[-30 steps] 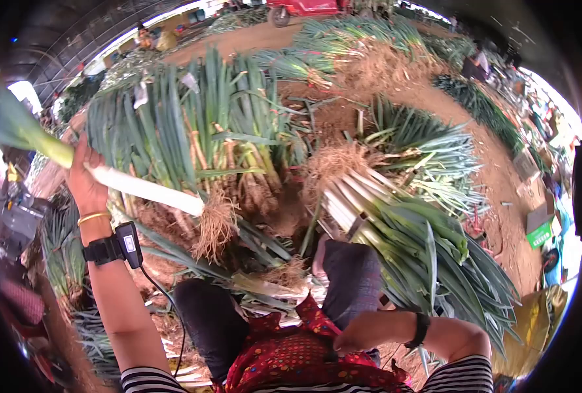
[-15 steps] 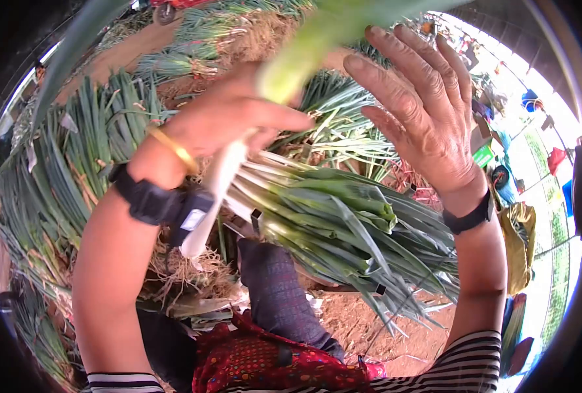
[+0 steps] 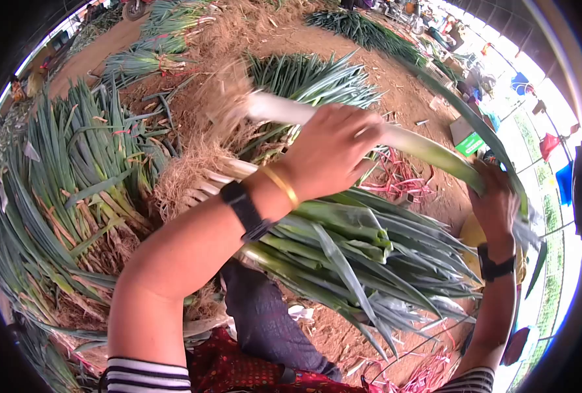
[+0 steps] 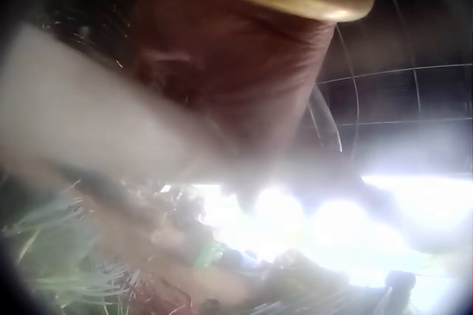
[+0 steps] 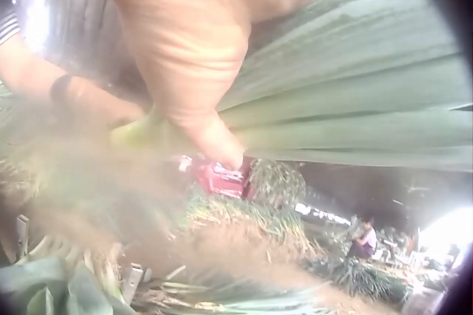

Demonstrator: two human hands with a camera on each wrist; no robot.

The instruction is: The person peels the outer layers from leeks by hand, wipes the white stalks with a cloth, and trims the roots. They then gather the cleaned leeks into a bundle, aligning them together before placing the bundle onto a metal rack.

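A single leek (image 3: 423, 143), roots at its left end, stretches level above a pile of leeks (image 3: 350, 242). My left hand (image 3: 333, 147) has its fingers curled round the white stalk. At the green end, my right hand (image 3: 496, 196) grips the leek near where the leaves spread. In the left wrist view the pale stalk (image 4: 89, 108) is blurred in front of the left hand (image 4: 222, 71). The right wrist view shows the right hand's (image 5: 199, 42) thumb pressed on the broad leaves (image 5: 355, 86).
Upright leeks (image 3: 75, 150) stand in a dense row at the left. More bundles (image 3: 304, 75) lie on the brown soil behind. Red strings (image 3: 405, 173) and a green-and-white box (image 3: 466, 136) are at the right. A seated person (image 5: 363, 241) shows in the distance.
My left hand has swung from the far left to the middle with the leek, which now lies level. My right hand has risen from the lap and taken hold of its green end.
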